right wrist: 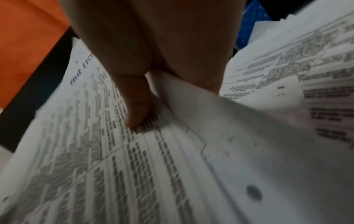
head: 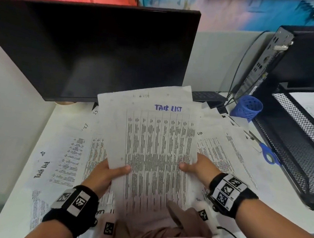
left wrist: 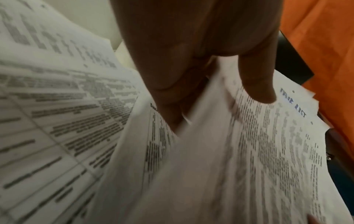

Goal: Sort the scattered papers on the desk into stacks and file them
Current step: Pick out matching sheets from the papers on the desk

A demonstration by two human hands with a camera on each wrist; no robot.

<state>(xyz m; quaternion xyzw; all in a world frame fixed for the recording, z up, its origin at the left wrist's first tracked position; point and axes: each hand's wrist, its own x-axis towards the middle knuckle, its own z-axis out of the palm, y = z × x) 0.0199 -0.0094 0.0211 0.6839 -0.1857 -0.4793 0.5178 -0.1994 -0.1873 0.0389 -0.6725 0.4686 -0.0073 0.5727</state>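
I hold a stack of printed sheets (head: 157, 152) headed "TASK LIST" in blue ink, raised above the desk in the head view. My left hand (head: 109, 171) pinches its left edge, thumb on top and fingers hidden underneath. My right hand (head: 195, 166) pinches the right edge the same way. In the left wrist view the thumb of the left hand (left wrist: 256, 84) presses on the stack (left wrist: 258, 151). In the right wrist view the right hand's thumb (right wrist: 138, 112) lies on the printed table of the stack (right wrist: 118, 166). More loose printed papers (head: 60, 164) are scattered on the white desk beneath.
A dark monitor (head: 94, 51) stands behind the papers. At the right are a black mesh tray (head: 299, 147) holding a sheet, a computer case (head: 268, 58) with cables, a blue mesh pen cup (head: 248, 108) and blue-handled scissors (head: 269, 154). Loose sheets (head: 224, 151) also cover the desk's right side.
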